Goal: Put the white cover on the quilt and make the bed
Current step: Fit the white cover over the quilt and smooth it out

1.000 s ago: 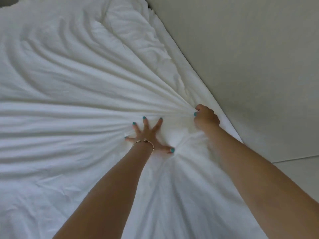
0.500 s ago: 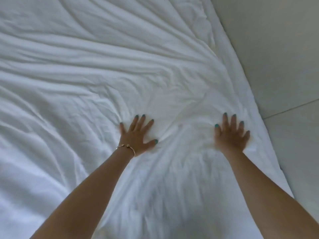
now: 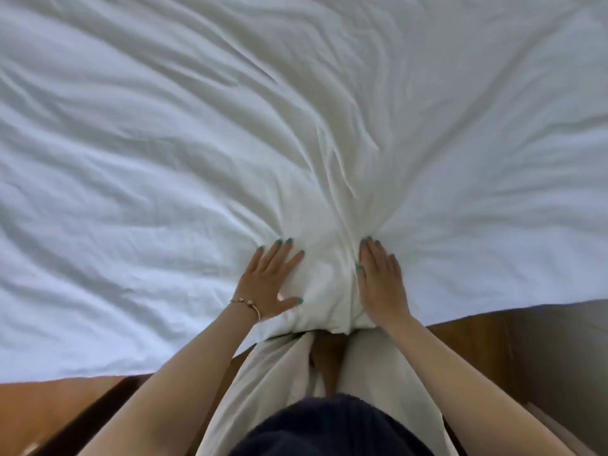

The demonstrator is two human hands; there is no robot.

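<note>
The white covered quilt (image 3: 164,143) spreads over the whole bed, creased with folds that run toward my hands. My left hand (image 3: 271,281), with a thin bracelet at the wrist, lies flat on the cloth near the bed's near edge, fingers spread. My right hand (image 3: 381,281) lies flat a short way to its right, fingers straight and close together. Between the two hands the cloth bunches into a raised ridge (image 3: 329,271). Neither hand grips anything.
The quilt's near edge (image 3: 493,307) hangs over a brown wooden floor (image 3: 49,406). My legs in pale trousers (image 3: 286,383) stand against the bed, with a dark top (image 3: 329,426) at the bottom of the view.
One second ago my right hand gripped a fold of cloth; then both hands lay flat and apart. Now they are closer together at the bed's near edge, and the view has turned.
</note>
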